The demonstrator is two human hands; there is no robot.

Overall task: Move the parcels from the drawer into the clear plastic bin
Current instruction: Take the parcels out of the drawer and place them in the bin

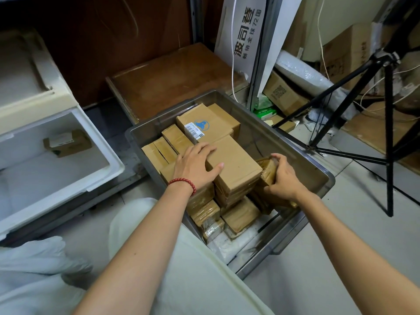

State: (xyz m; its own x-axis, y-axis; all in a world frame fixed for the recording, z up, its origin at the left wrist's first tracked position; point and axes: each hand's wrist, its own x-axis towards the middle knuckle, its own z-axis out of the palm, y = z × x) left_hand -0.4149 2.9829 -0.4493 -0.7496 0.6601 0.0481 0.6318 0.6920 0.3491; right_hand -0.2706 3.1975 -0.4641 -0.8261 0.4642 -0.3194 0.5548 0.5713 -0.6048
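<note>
The clear plastic bin (316, 169) stands on the floor in front of me, holding several brown cardboard parcels. My left hand (196, 165), with a red bead bracelet, lies flat with spread fingers on a plain cardboard box (236, 169) on top of the pile. My right hand (283, 178) grips a taped brown parcel (267, 170) standing on edge against that box's right side. A larger box with a blue logo and barcode label (204, 125) lies behind. The wooden drawer (172, 83) beyond the bin shows a bare bottom.
A white foam cooler (95, 142) at the left holds one small cardboard parcel (68, 143). A black tripod (363, 114) stands right of the bin. Cardboard boxes, bubble wrap and a white sign lean against the back right wall. My knees in white fabric are below.
</note>
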